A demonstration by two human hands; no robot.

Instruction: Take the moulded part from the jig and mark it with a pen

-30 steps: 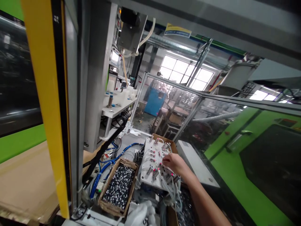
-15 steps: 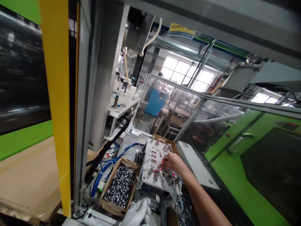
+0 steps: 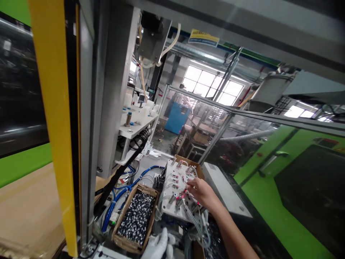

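Observation:
My right hand [image 3: 199, 190], bare, reaches over a pale metal plate [image 3: 168, 202] fitted with metal pins, clear tubes and small red lights. Its fingers are bent together at the right side of the plate's middle; anything between them is too small to make out. In a white glove, my left hand [image 3: 159, 246] is at the bottom edge of the view with curled fingers, and what lies inside them is hidden. Just left of it stands a cardboard box [image 3: 126, 244] filled with small black and silver parts [image 3: 137, 216].
Blue hoses [image 3: 110, 212] run left of the box. A vertical yellow bar [image 3: 54, 126] and grey frame post [image 3: 115, 90] stand at left. Clear panels and a green machine [image 3: 258, 180] enclose the right side. More dark parts [image 3: 215, 239] lie beneath my right forearm.
My right hand has lifted slightly and its fingers have shifted on the plate. The gloved left hand has changed its finger pose a little. The view has shifted slightly.

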